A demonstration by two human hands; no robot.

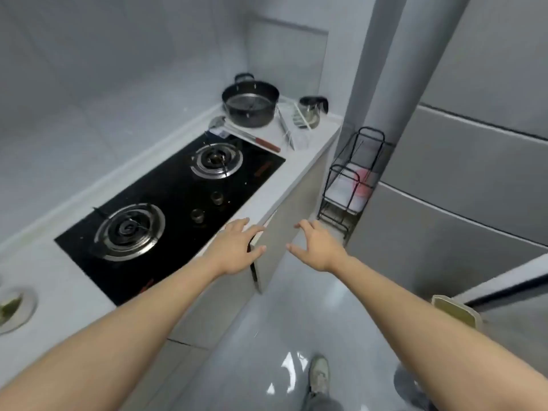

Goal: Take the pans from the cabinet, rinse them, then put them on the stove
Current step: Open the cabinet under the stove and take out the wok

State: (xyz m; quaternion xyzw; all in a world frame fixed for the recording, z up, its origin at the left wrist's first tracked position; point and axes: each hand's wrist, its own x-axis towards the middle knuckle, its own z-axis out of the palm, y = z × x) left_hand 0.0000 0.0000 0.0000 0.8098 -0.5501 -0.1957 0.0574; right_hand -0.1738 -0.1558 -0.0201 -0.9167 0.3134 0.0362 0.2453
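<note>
A black glass stove [175, 200] with two gas burners is set into the white counter. Below its right end a white cabinet door [277, 247] stands slightly ajar, with a dark gap along its left edge. My left hand [237, 250] reaches to that edge, its fingers spread over the door's top corner. My right hand [317, 247] hovers in front of the door with loosely spread fingers and holds nothing. A black two-handled pot [250, 103] stands at the far end of the counter. The cabinet's inside is hidden.
A ladle with a red handle [246, 134], tongs [286, 129] and a small glass jug [311, 109] lie near the pot. A black wire rack [350, 182] stands on the floor by the grey fridge [462, 173]. The sink drain [13, 308] is at the left.
</note>
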